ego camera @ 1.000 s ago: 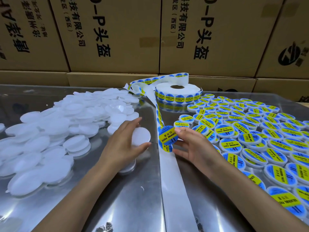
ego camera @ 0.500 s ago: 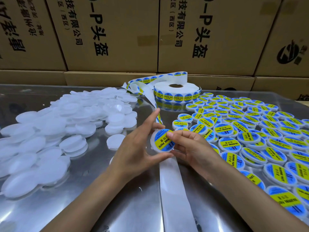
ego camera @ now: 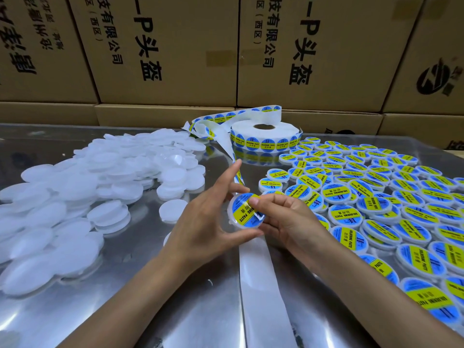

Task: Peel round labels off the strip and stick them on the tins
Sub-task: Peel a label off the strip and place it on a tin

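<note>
tin [ego camera: 247, 214]: mid-worktop, held up betw. both hands
left hand [ego camera: 208, 217]: fingers grasp tin rim
right hand [ego camera: 283, 217]: fingers press label [ego camera: 244, 209] flat, thumb on it
handling: prob. light, stiff, slick; hold by rim

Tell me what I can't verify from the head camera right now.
- Label on the held tin: right hand fingertips cover its right edge, so full adhesion is unknown.
- Left hand grip: the tin's underside is hidden.
- Labelled tins: cut off at the right edge.
- Roll: remaining labels can't be counted.
</note>
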